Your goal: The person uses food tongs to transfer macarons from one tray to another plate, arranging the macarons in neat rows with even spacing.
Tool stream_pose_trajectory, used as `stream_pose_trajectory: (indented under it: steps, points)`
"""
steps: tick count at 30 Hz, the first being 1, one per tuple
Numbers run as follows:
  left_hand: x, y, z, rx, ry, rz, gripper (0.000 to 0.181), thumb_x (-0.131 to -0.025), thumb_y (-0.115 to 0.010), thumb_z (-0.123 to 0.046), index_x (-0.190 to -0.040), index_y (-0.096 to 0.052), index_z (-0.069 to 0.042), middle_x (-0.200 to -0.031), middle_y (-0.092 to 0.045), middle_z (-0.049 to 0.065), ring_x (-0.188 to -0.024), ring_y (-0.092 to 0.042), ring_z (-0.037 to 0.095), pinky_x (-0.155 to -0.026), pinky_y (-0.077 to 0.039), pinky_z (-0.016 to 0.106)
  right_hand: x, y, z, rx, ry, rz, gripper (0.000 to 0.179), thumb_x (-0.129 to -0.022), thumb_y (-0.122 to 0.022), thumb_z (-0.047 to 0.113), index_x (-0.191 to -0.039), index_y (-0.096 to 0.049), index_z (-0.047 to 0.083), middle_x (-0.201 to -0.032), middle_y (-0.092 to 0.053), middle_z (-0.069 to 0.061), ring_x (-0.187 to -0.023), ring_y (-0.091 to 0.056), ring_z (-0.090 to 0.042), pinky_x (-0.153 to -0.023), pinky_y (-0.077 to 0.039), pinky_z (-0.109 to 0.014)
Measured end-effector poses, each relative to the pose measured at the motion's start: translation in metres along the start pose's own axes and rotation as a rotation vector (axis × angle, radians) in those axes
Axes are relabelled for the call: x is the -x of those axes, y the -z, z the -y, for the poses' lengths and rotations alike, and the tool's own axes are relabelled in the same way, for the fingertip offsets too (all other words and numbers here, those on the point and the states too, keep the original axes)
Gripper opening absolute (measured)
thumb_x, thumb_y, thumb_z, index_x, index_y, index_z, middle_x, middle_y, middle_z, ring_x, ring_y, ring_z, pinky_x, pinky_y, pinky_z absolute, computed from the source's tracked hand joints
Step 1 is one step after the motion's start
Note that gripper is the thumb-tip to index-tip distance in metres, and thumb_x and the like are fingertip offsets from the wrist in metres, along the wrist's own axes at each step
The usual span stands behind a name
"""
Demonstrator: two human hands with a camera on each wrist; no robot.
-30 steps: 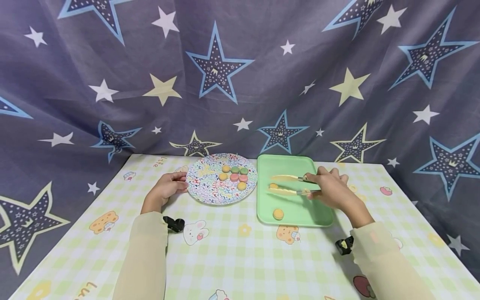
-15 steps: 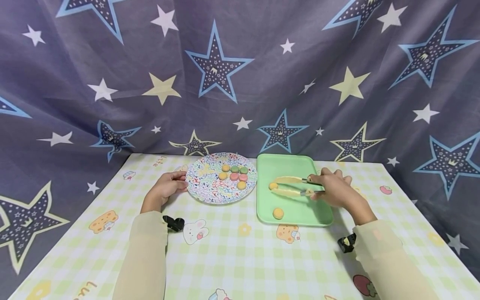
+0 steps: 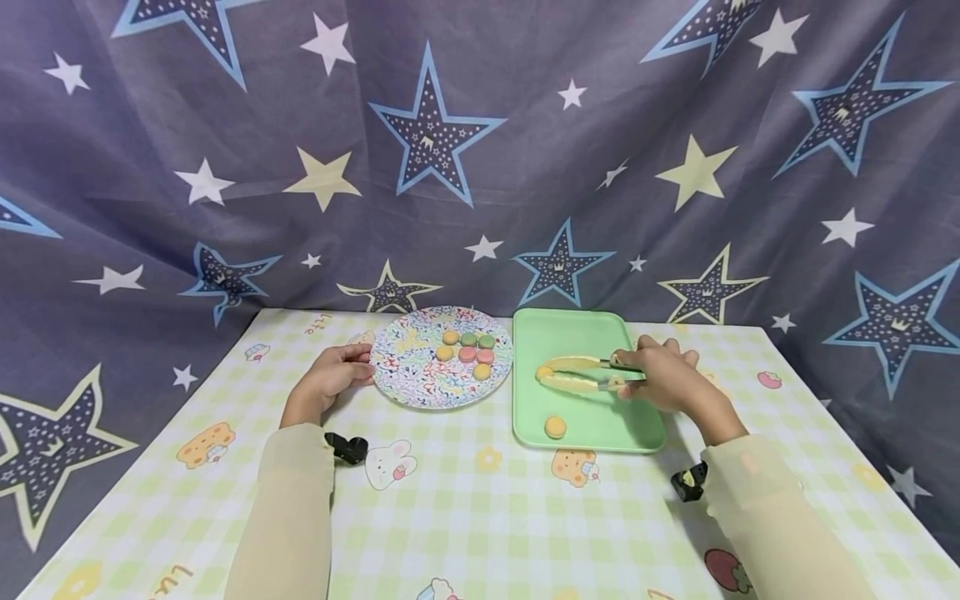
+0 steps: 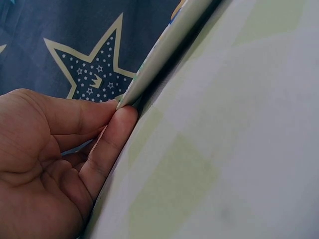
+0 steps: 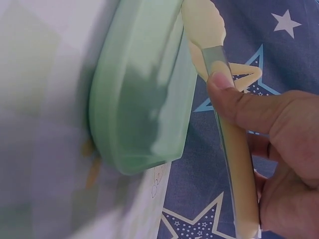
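Observation:
My left hand (image 3: 330, 382) pinches the left rim of a speckled round plate (image 3: 408, 383); the left wrist view shows thumb and finger on the plate's edge (image 4: 164, 55). Several small yellow, green and pink macarons (image 3: 467, 354) sit on its right half. My right hand (image 3: 667, 379) holds cream-tipped tongs (image 3: 576, 364) over a green tray (image 3: 592, 327). The tongs' tips meet a yellow macaron (image 3: 542, 374) near the tray's left side. In the right wrist view, my thumb presses the handle of the tongs (image 5: 237, 169); their tips are out of frame.
A second yellow macaron (image 3: 555, 427) lies at the tray's front left. Plate and tray stand side by side at the back of a table with a green checked cloth (image 3: 450, 517). A starry curtain (image 3: 480, 225) hangs right behind them.
The tongs first drew back slightly to the right, then moved left, and their tips came together at the yellow macaron. My left hand and the plate have stayed put.

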State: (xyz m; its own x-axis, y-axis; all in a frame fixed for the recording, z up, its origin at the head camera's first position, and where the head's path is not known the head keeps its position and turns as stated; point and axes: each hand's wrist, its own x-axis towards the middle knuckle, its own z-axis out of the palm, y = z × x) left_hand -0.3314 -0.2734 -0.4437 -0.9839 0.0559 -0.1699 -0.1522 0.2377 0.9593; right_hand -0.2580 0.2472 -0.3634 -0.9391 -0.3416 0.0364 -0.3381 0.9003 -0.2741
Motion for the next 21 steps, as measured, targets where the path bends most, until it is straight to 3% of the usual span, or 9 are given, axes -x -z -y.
stream_pose_trajectory:
  steps: [6,21]
  points:
    - [0.0,0.0,0.0,0.003,0.004,-0.013,0.063,-0.096,-0.058,0.01,-0.156,-0.036,0.005,-0.13,-0.047,0.017,-0.091,-0.06,0.01,-0.086,-0.062,0.025,0.001,-0.002,-0.002,0.002,0.011,-0.027,0.065,-0.086,-0.082,0.023,-0.143,-0.059,0.003,-0.098,-0.049,-0.009,-0.083,-0.034,-0.032,-0.073,-0.023,-0.048]
    - [0.001,-0.002,-0.001,-0.001,0.01,-0.005,0.063,-0.097,-0.058,0.009,-0.156,-0.035,0.006,-0.138,-0.045,0.022,-0.094,-0.06,0.012,-0.087,-0.062,0.026,-0.002,0.008,0.003,0.021,0.012,-0.048,0.064,-0.087,-0.082,0.021,-0.144,-0.059,0.005,-0.103,-0.051,-0.011,-0.086,-0.035,-0.033,-0.075,-0.023,-0.05]
